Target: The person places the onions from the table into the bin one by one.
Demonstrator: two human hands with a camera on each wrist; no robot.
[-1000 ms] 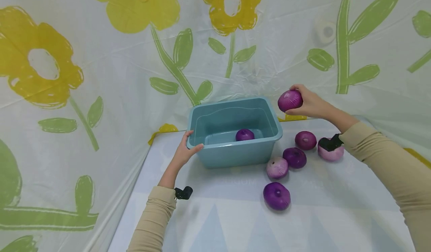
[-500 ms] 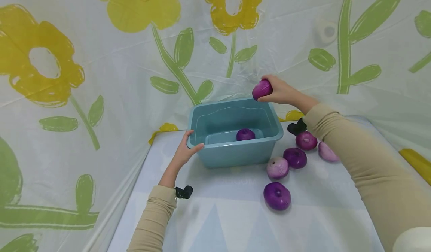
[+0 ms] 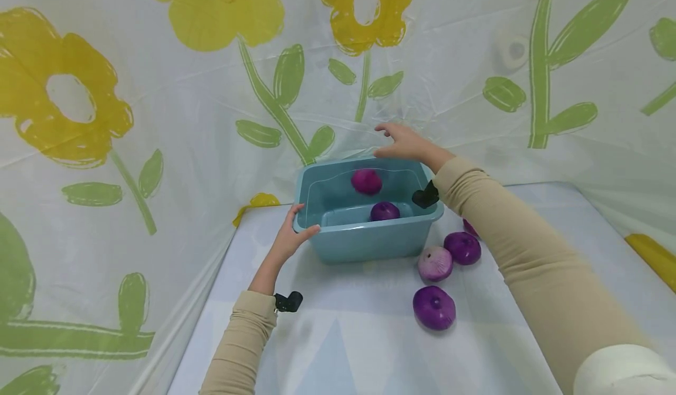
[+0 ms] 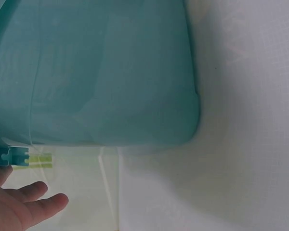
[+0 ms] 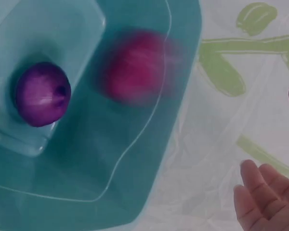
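Observation:
My left hand (image 3: 289,239) rests against the near-left corner of a blue-green plastic basin (image 3: 369,245), thumb along its front rim. Straight, spread fingers of that hand show in the left wrist view. My right hand (image 3: 406,144) is above the basin's back rim, fingers apart and nothing in them. Below it a red onion (image 3: 367,181) is inside the basin near the back wall, blurred in the right wrist view as it falls. Another purple onion (image 3: 384,211) sits on the basin's floor.
On the white table (image 3: 359,313), right of the basin, lie a pale onion (image 3: 435,263), a dark purple onion (image 3: 462,248) and, nearer, a bright purple onion (image 3: 434,308). Another is partly hidden by the right sleeve (image 3: 517,242). A flowered curtain (image 3: 185,119) hangs behind.
My right hand has moved left from beyond the basin's right side to over it and let go of the red onion, which has dropped inside. My left hand has stayed at the corner.

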